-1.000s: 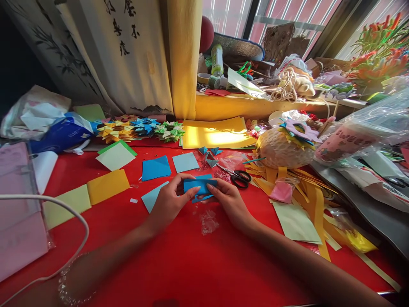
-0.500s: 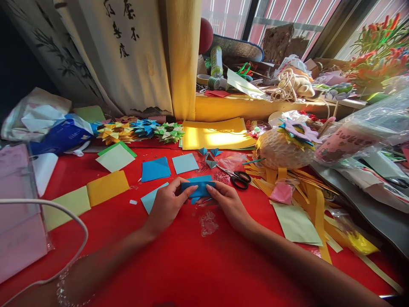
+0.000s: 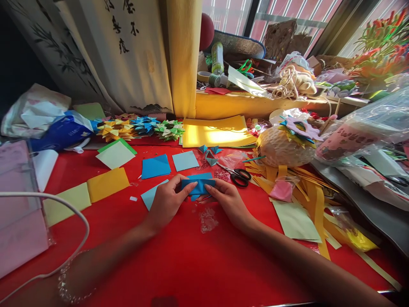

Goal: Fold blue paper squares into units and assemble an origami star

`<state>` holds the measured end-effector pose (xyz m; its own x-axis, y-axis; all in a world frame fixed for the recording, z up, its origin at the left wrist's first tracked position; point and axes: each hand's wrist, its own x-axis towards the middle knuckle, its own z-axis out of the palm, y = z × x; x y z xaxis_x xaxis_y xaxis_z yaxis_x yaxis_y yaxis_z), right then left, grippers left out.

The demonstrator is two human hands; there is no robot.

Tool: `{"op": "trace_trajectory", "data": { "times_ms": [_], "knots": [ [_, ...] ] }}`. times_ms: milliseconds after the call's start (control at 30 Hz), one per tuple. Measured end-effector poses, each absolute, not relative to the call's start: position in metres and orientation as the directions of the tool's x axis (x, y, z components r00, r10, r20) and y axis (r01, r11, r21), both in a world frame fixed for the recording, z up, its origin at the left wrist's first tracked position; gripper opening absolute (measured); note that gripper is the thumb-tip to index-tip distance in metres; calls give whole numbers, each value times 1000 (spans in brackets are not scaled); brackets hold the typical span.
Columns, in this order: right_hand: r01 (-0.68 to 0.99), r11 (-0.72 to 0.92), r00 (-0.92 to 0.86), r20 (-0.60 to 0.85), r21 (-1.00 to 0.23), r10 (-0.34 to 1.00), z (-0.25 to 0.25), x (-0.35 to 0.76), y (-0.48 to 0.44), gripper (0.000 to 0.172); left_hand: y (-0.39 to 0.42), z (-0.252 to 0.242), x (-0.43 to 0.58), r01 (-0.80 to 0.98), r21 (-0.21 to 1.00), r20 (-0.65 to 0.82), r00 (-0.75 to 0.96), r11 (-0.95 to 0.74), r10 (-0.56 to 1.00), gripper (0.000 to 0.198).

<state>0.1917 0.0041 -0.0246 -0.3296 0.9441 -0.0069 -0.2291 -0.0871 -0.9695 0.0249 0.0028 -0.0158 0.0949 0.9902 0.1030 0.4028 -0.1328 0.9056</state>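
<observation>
Note folded blue paper (image 3: pixel 200 186) pinched at both ends btwn thumbs & fingers of left hand (image 3: pixel 166 204) and right hand (image 3: pixel 230 202), prob. to keep edges level. See thumbs on near face, index fingers behind; can't confirm rear finger contact, poor view. Find paper above red table (image 3: pixel 191 256), scissors (image 3: pixel 233 172) just beyond R hand, prob. parked for easy access.

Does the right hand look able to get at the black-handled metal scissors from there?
Probably yes: the black-handled metal scissors lie just beyond the right hand, with nothing seeming to cover their handles, though that hand is busy pinching the folded blue paper.
</observation>
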Motion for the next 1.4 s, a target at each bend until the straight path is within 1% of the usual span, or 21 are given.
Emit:
{"op": "trace_trajectory", "data": {
  "times_ms": [133,300,367,467,533,567,633,700,800,867,967,1033,1133,1200,1267,1333,1400],
  "knots": [
    [-222,-93,-332,-15,-971,943,-25,192,4,22,2,-16,25,443,884,120,92,-148,989,29],
    [-178,-48,-286,5,-983,958,-28,192,4,21,2,-17,24,565,800,155,132,-203,979,28],
    [-158,-27,-238,11,-987,971,-28,193,5,21,3,-18,25,593,769,161,180,-238,970,26],
    [-119,4,-137,20,-993,990,-28,196,6,20,5,-20,26,634,686,205,302,-356,931,20],
    [-85,31,-95,39,-996,995,-28,197,5,20,5,-21,27,632,640,252,365,-437,896,17],
    [-65,44,-94,50,-997,994,-28,197,4,20,4,-21,28,621,636,271,376,-458,886,17],
    [-26,67,-123,70,-997,990,-28,196,3,20,4,-20,28,598,664,272,367,-450,890,17],
    [-19,56,-172,58,-998,983,-28,195,2,22,4,-19,27,573,719,241,325,-394,914,19],
    [-91,-31,-232,-10,-995,973,-26,194,3,26,6,-18,25,518,807,195,221,-285,955,23],
    [-144,-66,-226,-32,-987,973,-25,195,4,27,6,-18,25,487,838,172,193,-246,966,25],
    [-152,-49,-202,-17,-987,979,-24,196,3,24,7,-16,26,500,832,130,245,-240,961,26],
    [-119,-37,-240,-7,-992,971,-25,196,2,23,6,-15,27,495,834,122,265,-243,957,25],
    [-76,-21,-288,2,-997,958,-24,195,-1,26,3,-13,27,443,858,174,221,-258,960,23],
    [-61,3,-265,19,-998,964,-23,194,-2,25,2,-14,27,410,873,209,175,-265,962,21],
    [-40,28,-264,37,-999,964,-23,193,-2,24,1,-14,26,374,892,214,146,-254,966,20],
    [1,57,-277,55,-998,959,-23,194,-2,25,0,-15,26,361,900,204,145,-244,968,21],
    [60,81,-291,61,-995,955,-23,194,-3,27,0,-14,27,388,883,209,178,-264,962,20]
  ]
}}
